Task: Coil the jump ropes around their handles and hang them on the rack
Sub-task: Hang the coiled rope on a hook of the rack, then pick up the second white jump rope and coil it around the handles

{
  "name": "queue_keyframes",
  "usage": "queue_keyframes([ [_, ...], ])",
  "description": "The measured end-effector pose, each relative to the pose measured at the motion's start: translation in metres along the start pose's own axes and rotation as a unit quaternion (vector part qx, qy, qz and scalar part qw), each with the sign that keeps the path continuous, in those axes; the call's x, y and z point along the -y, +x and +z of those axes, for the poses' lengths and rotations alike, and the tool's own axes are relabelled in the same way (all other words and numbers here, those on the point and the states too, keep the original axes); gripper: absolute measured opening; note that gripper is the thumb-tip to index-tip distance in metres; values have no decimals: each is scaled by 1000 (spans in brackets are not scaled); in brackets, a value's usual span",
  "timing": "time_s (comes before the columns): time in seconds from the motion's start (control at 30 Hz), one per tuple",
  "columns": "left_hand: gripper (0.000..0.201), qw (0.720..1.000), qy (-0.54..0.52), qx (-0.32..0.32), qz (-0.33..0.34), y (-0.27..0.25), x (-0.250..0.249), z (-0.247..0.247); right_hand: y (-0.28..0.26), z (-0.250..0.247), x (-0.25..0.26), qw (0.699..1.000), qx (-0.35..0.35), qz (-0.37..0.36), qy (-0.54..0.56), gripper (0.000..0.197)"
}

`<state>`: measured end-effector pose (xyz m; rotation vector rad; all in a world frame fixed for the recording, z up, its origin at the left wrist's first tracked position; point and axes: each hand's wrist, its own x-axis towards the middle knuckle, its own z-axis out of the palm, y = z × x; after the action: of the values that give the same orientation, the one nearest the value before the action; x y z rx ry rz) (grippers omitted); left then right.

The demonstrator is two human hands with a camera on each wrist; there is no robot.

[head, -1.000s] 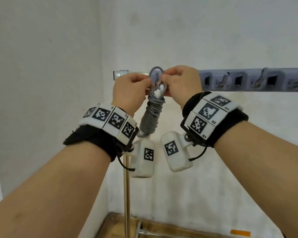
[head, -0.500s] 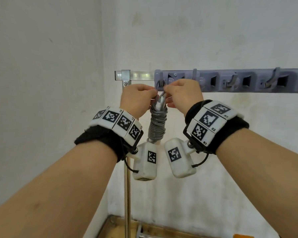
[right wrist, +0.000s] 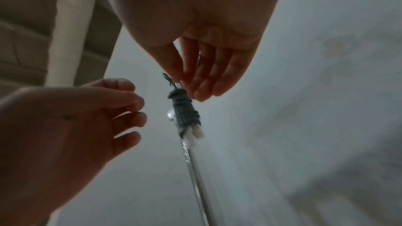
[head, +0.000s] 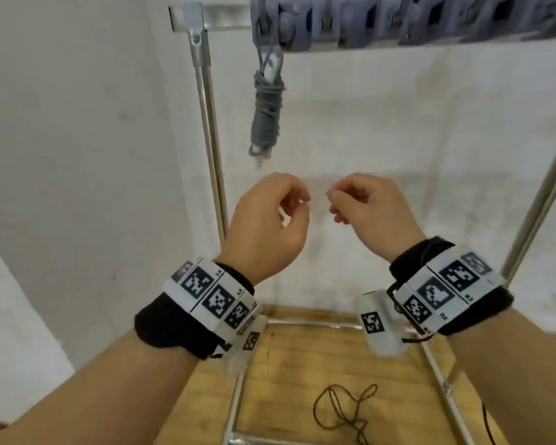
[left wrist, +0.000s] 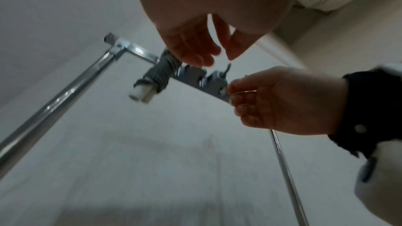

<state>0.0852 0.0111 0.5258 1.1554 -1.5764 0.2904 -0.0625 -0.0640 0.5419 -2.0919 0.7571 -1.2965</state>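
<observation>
A grey jump rope, coiled round its white handles, hangs by a loop from the leftmost hook of the grey hook rack. Both hands are below it and apart from it. My left hand and my right hand face each other with loosely curled fingers and hold nothing. The left wrist view shows the coiled rope hanging on the rack beyond my empty left hand. From the right wrist, the rope shows past the empty right hand.
A thin dark brown rope lies loose on the wooden base inside the stand's metal frame. Chrome uprights stand at the left and the right. White walls close in behind and on the left.
Both hands let go of the grey coiled rope, which stays hanging on the hook. The hands dropped below it, and the view tilted down to show the floor.
</observation>
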Motion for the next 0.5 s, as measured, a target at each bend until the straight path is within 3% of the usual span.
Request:
queue_keyframes([
  [0.2,18,965,12,234,-116,-116,29,58,-101,3,-100,976,124,121,-133,9],
  [0.33,14,925,43,348,-148,-181,50,97,-153,16,-160,936,237,167,-199,10],
  [0.5,13,871,62,455,-174,-251,82,140,-206,41,-231,892,325,208,-237,13],
])
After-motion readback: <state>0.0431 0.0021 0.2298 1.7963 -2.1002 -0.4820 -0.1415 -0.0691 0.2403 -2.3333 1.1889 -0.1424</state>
